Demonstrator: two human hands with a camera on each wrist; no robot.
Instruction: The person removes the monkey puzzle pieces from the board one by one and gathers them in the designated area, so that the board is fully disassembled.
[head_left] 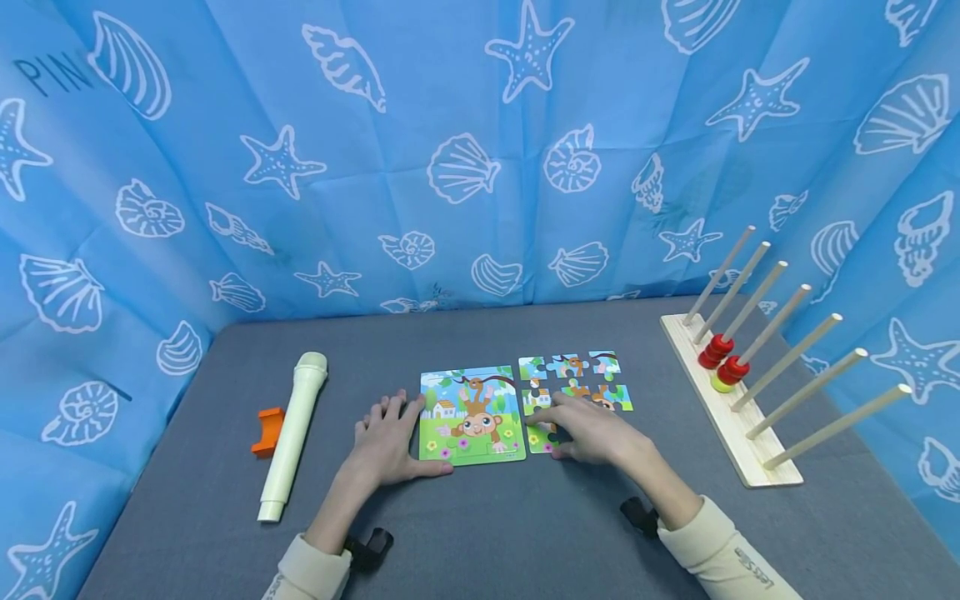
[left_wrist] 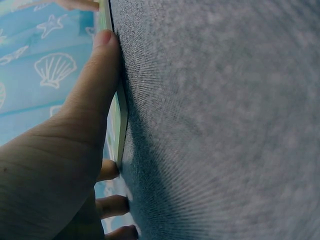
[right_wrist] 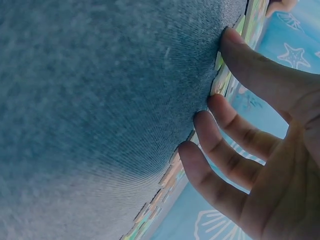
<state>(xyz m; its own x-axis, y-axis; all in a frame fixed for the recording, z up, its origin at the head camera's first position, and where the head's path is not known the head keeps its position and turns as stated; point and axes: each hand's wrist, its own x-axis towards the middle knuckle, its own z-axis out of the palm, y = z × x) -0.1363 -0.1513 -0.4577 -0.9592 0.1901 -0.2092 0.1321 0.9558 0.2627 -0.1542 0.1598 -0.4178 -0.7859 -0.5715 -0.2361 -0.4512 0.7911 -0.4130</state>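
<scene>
The assembled monkey jigsaw puzzle (head_left: 468,415) lies flat on the table, framed like a square board. Spread round its lower left corner is my left hand (head_left: 387,442), fingertips at the left side and thumb along the near edge. The left wrist view shows that thumb (left_wrist: 97,75) straight against the board's edge. Just right of the board, loose jigsaw pieces (head_left: 534,367) are laid out in rows with gaps. Over the lower rows reaches my right hand (head_left: 592,427), its fingers loosely bent. Its fingertips (right_wrist: 204,120) are right at the pieces, some of which the hand hides.
On the left lies a pale green tube-shaped stick (head_left: 294,433), beside an orange curved block (head_left: 268,432). A wooden peg rack (head_left: 731,408) with red and yellow-green beads stands at the right. Blue shell-patterned cloth (head_left: 480,167) hangs behind the grey table (head_left: 480,533).
</scene>
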